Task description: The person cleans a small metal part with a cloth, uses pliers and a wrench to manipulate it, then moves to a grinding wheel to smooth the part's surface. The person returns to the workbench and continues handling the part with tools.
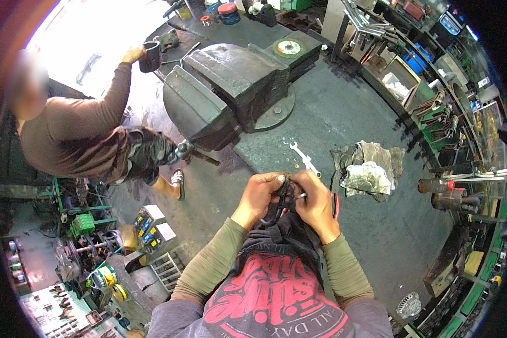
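My left hand (pixel 258 197) and my right hand (pixel 315 201) meet in front of my chest at the bench edge. Both are closed around a small dark part with a black cable-like loop (pixel 280 207) hanging from it. My fingers cover most of the part, so its exact kind cannot be made out. A short bright metal piece pokes out by my right fingers. Just beyond my hands, a combination wrench (pixel 305 159) lies on the dark bench (pixel 327 107) beside several small loose bits of hardware.
A large bench vise (pixel 231 84) stands ahead, with a round abrasive disc (pixel 287 48) on its back end. Crumpled rags (pixel 369 172) lie to the right of the wrench. At the left, another person (pixel 84 135) holds a dark cup (pixel 150 56). Cluttered shelving (pixel 434 112) borders the right side.
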Motion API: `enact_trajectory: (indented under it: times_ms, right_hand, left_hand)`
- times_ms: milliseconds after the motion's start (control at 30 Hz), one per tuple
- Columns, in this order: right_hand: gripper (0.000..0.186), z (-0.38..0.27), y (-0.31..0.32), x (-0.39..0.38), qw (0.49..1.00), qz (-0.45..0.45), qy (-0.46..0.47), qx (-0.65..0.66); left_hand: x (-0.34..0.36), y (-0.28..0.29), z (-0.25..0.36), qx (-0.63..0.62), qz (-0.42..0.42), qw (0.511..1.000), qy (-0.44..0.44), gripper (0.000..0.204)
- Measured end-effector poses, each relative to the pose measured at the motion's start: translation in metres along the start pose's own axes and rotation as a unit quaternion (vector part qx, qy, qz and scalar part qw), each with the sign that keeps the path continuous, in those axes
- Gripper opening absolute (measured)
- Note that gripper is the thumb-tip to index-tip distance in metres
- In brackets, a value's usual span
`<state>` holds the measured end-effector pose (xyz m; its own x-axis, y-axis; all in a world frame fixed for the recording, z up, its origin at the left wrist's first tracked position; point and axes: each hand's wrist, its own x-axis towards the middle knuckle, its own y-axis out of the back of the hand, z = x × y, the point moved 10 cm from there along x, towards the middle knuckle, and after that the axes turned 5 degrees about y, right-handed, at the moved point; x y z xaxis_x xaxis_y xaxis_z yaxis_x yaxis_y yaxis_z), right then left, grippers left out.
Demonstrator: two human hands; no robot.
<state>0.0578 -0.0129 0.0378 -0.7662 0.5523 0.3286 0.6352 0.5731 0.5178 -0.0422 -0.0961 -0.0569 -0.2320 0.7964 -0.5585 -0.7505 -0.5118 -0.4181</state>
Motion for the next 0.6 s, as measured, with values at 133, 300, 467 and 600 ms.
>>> enact_trajectory:
  times_ms: [133, 300, 467, 600]
  right_hand:
    - [0.017, 0.020, -0.003, 0.000, 0.988, 0.014, -0.150, 0.043]
    - [0.017, 0.023, -0.019, 0.006, 0.993, -0.022, -0.108, -0.035]
    - [0.043, -0.015, -0.014, 0.020, 0.994, -0.052, 0.050, -0.084]
    - [0.064, -0.011, -0.007, 0.014, 0.997, -0.026, 0.063, -0.017]
  left_hand:
    - [0.001, 0.011, -0.009, -0.035, 0.011, 0.999, 0.032, 0.029]
    - [-0.002, 0.006, 0.003, -0.077, 0.006, 0.997, 0.003, 0.029]
    - [0.005, 0.020, 0.000, -0.047, 0.002, 0.999, 0.004, 0.028]
    - [0.000, 0.011, 0.006, -0.068, -0.013, 0.998, -0.002, 0.027]
